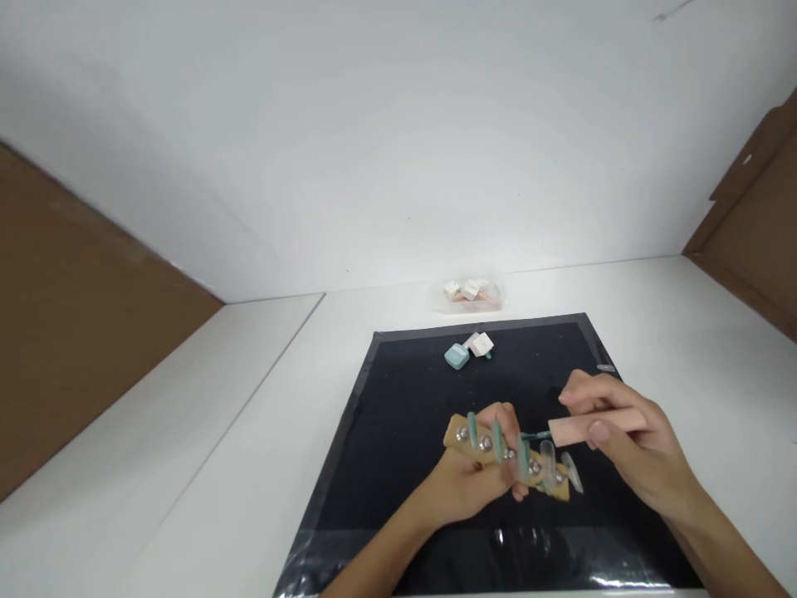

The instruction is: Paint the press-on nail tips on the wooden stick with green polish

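Observation:
My left hand (466, 490) is closed around a yellowish strip (454, 432) with silver metal balls along it. Several false nail tips stand in a row on the strip. The three on the left look green, such as the green nail tip (523, 459), while those at the right end, like the clear nail tip (548, 463), are see-through. Between the fingers and thumb of my right hand (663, 465) is a nail polish brush (598, 425) with a pale pink handle. Its dark green bristle end points left, at the middle nail tip; whether it touches cannot be made out.
On the black mat (398, 390), beyond my hands, lie a teal square-shaped piece (457, 357) and a white square-topped piece (481, 345). A clear tray (466, 307) with white and pink items stands behind the mat. Brown cardboard panels (75, 316) flank the white table.

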{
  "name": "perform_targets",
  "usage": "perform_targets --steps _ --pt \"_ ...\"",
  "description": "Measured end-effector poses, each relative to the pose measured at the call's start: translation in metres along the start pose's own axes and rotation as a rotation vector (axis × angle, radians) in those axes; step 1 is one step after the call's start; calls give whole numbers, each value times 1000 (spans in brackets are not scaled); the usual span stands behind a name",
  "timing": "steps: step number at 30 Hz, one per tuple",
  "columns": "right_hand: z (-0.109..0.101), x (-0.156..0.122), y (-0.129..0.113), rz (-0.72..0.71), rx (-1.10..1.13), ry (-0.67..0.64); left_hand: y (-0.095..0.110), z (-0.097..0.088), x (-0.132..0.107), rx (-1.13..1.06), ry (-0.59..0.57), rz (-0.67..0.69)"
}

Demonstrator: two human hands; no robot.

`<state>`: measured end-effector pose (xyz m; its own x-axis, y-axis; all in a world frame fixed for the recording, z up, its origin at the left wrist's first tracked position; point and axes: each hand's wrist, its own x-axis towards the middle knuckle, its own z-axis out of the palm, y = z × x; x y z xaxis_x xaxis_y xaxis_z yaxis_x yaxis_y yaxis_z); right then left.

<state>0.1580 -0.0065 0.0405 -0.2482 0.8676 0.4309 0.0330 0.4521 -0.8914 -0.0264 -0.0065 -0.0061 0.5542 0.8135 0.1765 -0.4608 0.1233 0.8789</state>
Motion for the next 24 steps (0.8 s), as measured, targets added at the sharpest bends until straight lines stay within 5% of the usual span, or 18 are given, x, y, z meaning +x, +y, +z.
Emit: perform_targets --steps 14,24 --pt "9 2 -6 -162 -138 -18 17 10 1 753 481 387" --pt "13 2 -6 -133 -123 -28 21 12 -5 863 579 440"
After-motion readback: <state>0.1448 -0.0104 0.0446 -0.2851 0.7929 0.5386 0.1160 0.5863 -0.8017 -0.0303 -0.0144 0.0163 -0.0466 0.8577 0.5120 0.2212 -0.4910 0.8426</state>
